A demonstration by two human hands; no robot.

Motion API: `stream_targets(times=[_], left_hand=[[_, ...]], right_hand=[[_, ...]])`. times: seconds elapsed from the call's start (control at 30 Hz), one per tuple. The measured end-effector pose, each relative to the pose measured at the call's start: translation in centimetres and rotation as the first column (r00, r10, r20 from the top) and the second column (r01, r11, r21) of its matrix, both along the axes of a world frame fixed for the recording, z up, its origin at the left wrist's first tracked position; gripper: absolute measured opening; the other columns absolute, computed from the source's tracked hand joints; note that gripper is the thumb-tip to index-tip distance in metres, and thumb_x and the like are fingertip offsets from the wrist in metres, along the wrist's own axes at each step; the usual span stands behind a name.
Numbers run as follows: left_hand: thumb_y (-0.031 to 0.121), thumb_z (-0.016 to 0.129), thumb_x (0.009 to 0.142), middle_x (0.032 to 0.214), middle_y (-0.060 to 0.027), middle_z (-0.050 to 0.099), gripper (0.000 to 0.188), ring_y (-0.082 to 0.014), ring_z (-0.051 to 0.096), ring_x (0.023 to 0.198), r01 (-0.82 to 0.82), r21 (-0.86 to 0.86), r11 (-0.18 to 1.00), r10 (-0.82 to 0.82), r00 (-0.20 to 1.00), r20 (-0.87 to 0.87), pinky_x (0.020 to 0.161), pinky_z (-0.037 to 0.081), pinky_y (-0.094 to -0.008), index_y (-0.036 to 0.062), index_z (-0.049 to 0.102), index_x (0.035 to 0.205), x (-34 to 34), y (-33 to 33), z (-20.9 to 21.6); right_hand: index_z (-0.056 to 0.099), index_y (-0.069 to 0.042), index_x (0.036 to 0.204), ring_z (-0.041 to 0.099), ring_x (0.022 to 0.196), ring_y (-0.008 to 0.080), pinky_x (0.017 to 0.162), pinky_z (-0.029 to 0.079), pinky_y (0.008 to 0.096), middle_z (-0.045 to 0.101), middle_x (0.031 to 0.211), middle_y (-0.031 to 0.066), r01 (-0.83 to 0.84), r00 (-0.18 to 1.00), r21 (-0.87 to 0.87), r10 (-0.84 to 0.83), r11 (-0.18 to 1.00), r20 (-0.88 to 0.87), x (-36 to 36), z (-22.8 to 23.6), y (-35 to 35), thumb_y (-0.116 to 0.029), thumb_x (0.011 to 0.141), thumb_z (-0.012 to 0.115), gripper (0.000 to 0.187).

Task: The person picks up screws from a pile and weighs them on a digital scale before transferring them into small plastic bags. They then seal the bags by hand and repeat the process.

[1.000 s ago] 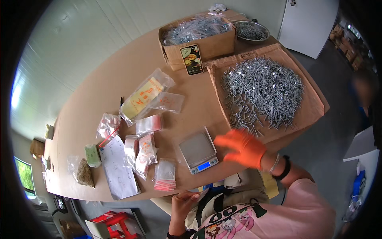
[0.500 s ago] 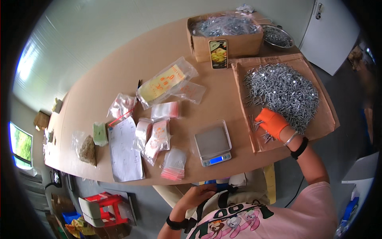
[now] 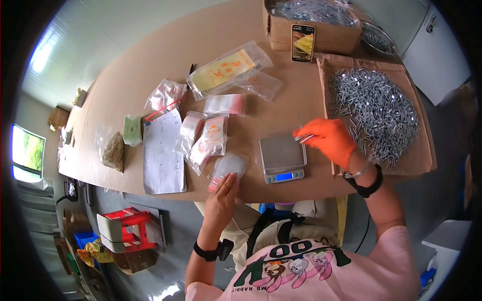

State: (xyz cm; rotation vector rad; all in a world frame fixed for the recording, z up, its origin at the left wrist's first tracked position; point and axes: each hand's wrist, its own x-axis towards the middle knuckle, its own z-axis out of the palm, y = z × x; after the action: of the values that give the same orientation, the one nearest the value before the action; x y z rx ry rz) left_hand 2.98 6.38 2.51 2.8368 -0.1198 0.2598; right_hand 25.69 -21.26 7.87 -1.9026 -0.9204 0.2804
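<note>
My right hand (image 3: 330, 141), in an orange glove, pinches a few silver nails (image 3: 303, 137) just above the right edge of a small digital scale (image 3: 282, 158). The scale has a steel pan and a lit blue display. My bare left hand (image 3: 221, 196) rests flat on a stack of small clear zip bags (image 3: 227, 167) at the table's near edge. A big heap of loose nails (image 3: 375, 107) lies on flattened cardboard (image 3: 422, 160) to the right of the scale.
More zip bags (image 3: 207, 138), a white paper sheet (image 3: 162, 152), a yellow-printed bag (image 3: 228, 68) and a green block (image 3: 132, 130) lie on the table. A cardboard box (image 3: 321, 37) with bagged nails and a metal bowl (image 3: 377, 36) stand at the back. A red stool (image 3: 131, 227) is on the floor.
My right hand left the nail heap and came to the scale with a few nails. My left hand rose from my lap onto the stack of zip bags.
</note>
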Motion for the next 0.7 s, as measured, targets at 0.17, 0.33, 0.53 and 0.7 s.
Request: stream_targets(times=[0.17,0.33,0.53,0.7], left_hand=[[-0.002,0.06,0.086,0.13,-0.0148,0.064,0.038,-0.0305,0.061,0.124,-0.026,-0.079,0.997,0.024,0.999,-0.026,0.1,0.053,-0.0401,-0.0002,0.064,0.124,0.2,0.6,-0.6],[-0.003,0.064,0.084,0.125,-0.014,0.066,0.037,-0.0313,0.063,0.118,-0.038,-0.154,0.987,0.034,0.999,-0.028,0.096,0.053,-0.0404,0.0011,0.066,0.121,0.6,0.2,0.3],[-0.001,0.063,0.082,0.109,-0.0127,0.069,0.035,-0.0342,0.066,0.104,-0.016,-0.078,0.997,0.014,1.0,-0.027,0.09,0.055,-0.0408,0.0029,0.068,0.116,1.6,0.8,1.0],[0.002,0.059,0.086,0.102,-0.0101,0.065,0.017,-0.0323,0.064,0.096,0.053,0.101,0.993,-0.051,0.998,-0.03,0.08,0.052,-0.0443,0.004,0.064,0.102,2.0,1.7,0.7]], right_hand=[[0.075,-0.006,0.114,0.067,0.111,0.0238,0.092,0.054,0.0314,0.07,0.123,0.0126,-0.131,0.99,-0.239,0.112,0.962,-0.091,-0.6,-2.4,3.1,0.0,0.088,0.067,0.028],[0.071,-0.01,0.124,0.063,0.12,0.0308,0.1,0.052,0.034,0.054,0.144,0.0216,-0.053,0.993,-0.123,0.039,0.991,-0.114,-0.6,-2.7,2.0,-0.004,0.093,0.062,0.033],[0.065,-0.009,0.132,0.057,0.129,0.0311,0.106,0.048,0.0332,0.053,0.145,0.0208,-0.017,1.0,-0.063,0.019,0.998,0.024,-0.8,-2.2,1.3,0.001,0.094,0.058,0.04],[0.065,-0.009,0.133,0.065,0.113,0.028,0.098,0.052,0.033,0.064,0.132,0.0155,-0.02,0.999,-0.097,0.024,0.995,0.038,-0.9,-1.4,1.8,-0.001,0.097,0.056,0.038]])
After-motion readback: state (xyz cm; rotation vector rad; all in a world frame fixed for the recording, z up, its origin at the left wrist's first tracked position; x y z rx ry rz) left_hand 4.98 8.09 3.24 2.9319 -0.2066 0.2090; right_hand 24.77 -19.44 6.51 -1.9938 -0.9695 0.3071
